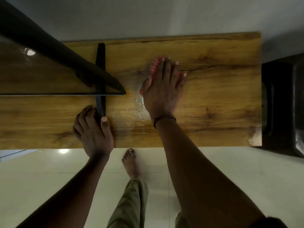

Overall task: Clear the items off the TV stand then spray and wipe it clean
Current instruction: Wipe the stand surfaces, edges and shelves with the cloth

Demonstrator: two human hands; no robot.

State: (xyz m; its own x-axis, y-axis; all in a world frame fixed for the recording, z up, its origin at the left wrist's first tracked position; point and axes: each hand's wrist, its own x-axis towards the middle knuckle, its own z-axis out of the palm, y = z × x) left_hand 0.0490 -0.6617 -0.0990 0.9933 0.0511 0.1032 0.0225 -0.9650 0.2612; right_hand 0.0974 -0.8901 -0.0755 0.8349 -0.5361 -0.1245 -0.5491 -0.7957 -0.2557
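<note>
Right hand (162, 86) presses pink cloth (153, 67) beside TV foot (100, 76) on stand (213, 89).

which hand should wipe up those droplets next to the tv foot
The right hand: it lies flat on the pink cloth, right beside the wet patch. The left hand is gripping the TV foot and holds no cloth.

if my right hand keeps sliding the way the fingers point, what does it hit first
Likely nothing on the stand: beyond the right hand and its pink cloth lies bare wood, then the TV stand back edge and the wall.
</note>
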